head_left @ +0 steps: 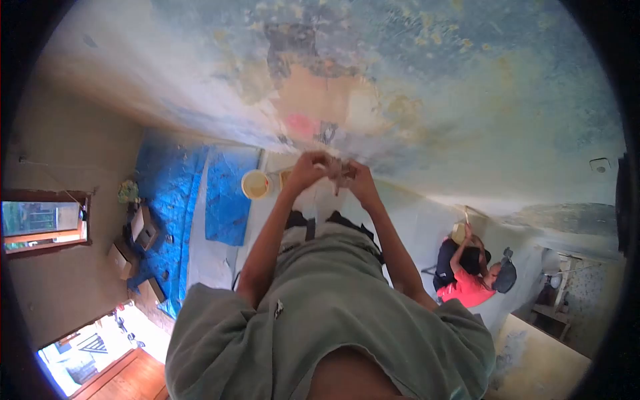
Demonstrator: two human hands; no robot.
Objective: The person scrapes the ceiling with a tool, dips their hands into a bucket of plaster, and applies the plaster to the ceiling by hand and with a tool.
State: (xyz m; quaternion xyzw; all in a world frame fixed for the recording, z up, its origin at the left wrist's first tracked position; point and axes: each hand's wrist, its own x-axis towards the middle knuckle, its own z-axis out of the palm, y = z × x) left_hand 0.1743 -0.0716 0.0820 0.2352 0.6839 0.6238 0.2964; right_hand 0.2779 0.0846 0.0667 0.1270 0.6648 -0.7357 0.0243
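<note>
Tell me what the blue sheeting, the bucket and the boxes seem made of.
Blue sheeting: likely plastic tarp, slightly glossy; creased, with pale highlights.
Bucket: probably smooth plastic; even, pale round rim.
Boxes: apparently matte cardboard; flat brown panels.

Small pinkish-brown thing (340,172), kinda crumpled-looking, held between left hand (309,171) and right hand (362,182), narrow bit sticking out toward body, too blurry for detail.

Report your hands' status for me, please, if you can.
Left hand and right hand raised, pinching small item, kind unclear. Painted wall close ahead. Co-worker off to the right, away from both hands.
</note>
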